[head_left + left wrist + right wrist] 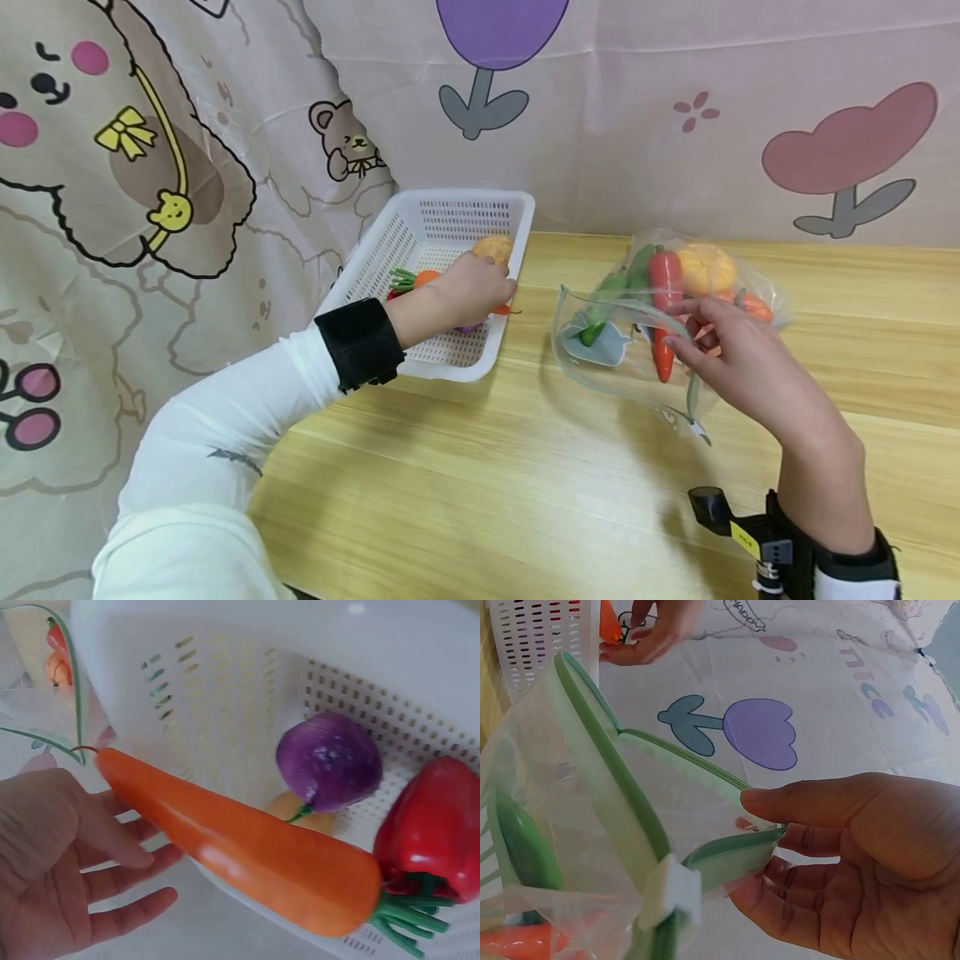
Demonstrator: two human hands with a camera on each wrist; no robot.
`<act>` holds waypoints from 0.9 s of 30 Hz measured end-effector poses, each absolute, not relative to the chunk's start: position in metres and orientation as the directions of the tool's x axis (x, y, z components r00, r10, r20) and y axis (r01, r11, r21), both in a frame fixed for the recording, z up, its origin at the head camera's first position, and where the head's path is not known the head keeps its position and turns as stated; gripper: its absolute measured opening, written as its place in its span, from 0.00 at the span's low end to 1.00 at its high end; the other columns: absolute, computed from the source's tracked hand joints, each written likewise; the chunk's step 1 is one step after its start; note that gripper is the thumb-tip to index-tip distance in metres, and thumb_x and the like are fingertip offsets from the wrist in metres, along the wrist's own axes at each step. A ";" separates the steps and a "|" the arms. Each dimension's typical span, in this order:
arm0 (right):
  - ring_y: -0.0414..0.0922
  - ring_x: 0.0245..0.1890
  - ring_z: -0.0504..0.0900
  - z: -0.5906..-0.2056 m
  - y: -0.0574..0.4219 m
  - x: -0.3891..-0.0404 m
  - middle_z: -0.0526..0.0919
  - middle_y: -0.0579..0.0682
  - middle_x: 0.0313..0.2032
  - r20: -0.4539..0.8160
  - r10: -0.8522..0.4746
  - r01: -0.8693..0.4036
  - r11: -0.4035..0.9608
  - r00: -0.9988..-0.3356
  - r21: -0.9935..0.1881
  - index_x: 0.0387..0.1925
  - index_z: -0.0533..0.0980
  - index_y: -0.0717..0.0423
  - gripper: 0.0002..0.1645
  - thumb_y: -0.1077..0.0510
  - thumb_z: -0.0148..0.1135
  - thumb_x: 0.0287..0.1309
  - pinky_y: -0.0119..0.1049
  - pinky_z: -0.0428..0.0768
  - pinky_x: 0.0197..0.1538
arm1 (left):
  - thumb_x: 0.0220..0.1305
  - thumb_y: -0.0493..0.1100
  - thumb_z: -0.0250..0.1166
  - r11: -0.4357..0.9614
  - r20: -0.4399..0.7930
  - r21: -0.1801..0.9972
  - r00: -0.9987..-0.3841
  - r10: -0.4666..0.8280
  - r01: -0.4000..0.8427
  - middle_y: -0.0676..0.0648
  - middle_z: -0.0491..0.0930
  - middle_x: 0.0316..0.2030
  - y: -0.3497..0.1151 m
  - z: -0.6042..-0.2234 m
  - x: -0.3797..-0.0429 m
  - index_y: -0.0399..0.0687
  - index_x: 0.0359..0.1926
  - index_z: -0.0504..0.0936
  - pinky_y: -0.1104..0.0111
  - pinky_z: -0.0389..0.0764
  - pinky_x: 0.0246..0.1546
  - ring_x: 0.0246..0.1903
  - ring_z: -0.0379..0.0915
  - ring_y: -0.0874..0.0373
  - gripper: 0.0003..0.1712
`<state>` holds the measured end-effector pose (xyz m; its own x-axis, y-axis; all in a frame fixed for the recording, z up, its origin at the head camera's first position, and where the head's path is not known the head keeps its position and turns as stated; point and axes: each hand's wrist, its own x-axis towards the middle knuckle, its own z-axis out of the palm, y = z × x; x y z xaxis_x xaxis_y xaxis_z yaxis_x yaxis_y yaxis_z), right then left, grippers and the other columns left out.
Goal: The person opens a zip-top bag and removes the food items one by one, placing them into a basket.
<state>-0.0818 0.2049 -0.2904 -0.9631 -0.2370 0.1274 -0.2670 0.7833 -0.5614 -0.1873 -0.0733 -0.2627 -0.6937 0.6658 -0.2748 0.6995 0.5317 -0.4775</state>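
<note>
In the head view, my left hand (468,292) is over the white basket (363,265). Its fingers reach loosely around the narrow end of a toy carrot (247,855), without a visible pinch. Beside the carrot lie a round purple vegetable (330,761) and a red bell pepper (431,832); a potato-like piece (492,248) sits beyond the hand. On the right, my right hand (742,358) pinches the green-edged rim of a clear zip bag (592,802) between thumb and fingers, its mouth spread. Inside are a red chili pepper (666,283), green vegetables (607,292) and a yellow pumpkin (705,268).
The basket and the bag stand apart on a wooden table (480,467). A patterned cloth (630,117) hangs behind and along the left side. A white slider (671,889) is on the bag's zip. An orange pumpkin (756,308) shows at the bag's far right.
</note>
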 end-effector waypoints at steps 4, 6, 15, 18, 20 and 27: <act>0.49 0.33 0.75 -0.291 0.205 -0.081 0.76 0.57 0.34 0.144 -0.236 -0.276 0.784 -0.961 -0.556 0.53 0.70 0.66 0.21 0.61 0.59 0.59 0.28 0.70 0.25 | 0.58 0.39 0.59 0.524 -0.235 -0.469 -0.673 0.701 0.711 0.48 0.82 0.39 -0.066 -0.261 -0.184 0.48 0.43 0.80 0.62 0.81 0.32 0.37 0.78 0.55 0.11; 0.49 0.33 0.75 -0.291 0.206 -0.081 0.76 0.57 0.34 0.148 -0.236 -0.279 0.785 -0.960 -0.554 0.53 0.70 0.67 0.21 0.61 0.59 0.59 0.28 0.70 0.25 | 0.59 0.39 0.57 0.516 -0.231 -0.462 -0.660 0.715 0.721 0.48 0.82 0.38 -0.062 -0.261 -0.182 0.48 0.43 0.79 0.62 0.80 0.30 0.36 0.79 0.56 0.10; 0.50 0.33 0.76 -0.289 0.205 -0.080 0.75 0.56 0.34 0.135 -0.236 -0.271 0.783 -0.962 -0.560 0.54 0.70 0.65 0.22 0.61 0.59 0.59 0.29 0.71 0.25 | 0.62 0.44 0.55 0.522 -0.306 -0.430 -0.663 0.683 0.737 0.47 0.82 0.38 -0.061 -0.260 -0.179 0.47 0.44 0.79 0.60 0.80 0.32 0.37 0.78 0.56 0.12; 0.50 0.33 0.76 -0.288 0.205 -0.079 0.75 0.57 0.34 0.129 -0.235 -0.266 0.783 -0.963 -0.562 0.54 0.70 0.65 0.22 0.61 0.59 0.59 0.29 0.71 0.24 | 0.59 0.42 0.60 0.540 -0.323 -0.424 -0.678 0.660 0.727 0.45 0.82 0.40 -0.066 -0.261 -0.181 0.46 0.46 0.79 0.60 0.81 0.36 0.39 0.78 0.54 0.13; 0.50 0.33 0.76 -0.288 0.205 -0.079 0.76 0.57 0.34 0.131 -0.235 -0.268 0.785 -0.963 -0.559 0.53 0.70 0.65 0.21 0.61 0.59 0.59 0.29 0.71 0.24 | 0.58 0.40 0.61 0.569 -0.351 -0.408 -0.698 0.624 0.714 0.44 0.81 0.40 -0.070 -0.263 -0.181 0.45 0.46 0.78 0.60 0.81 0.37 0.39 0.77 0.54 0.14; 0.50 0.33 0.77 -0.287 0.206 -0.078 0.77 0.59 0.35 0.134 -0.234 -0.268 0.789 -0.963 -0.553 0.53 0.70 0.65 0.21 0.61 0.59 0.59 0.29 0.71 0.25 | 0.65 0.41 0.55 0.682 -0.524 -0.424 -0.776 0.351 0.596 0.45 0.80 0.40 -0.085 -0.291 -0.183 0.43 0.46 0.78 0.65 0.79 0.37 0.35 0.73 0.57 0.12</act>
<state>-0.0784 0.2057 -0.2874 -0.9630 -0.2337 0.1340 -0.2684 0.7887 -0.5531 -0.1831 -0.0853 -0.2912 -0.7755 0.3514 -0.5245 0.5959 0.6819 -0.4243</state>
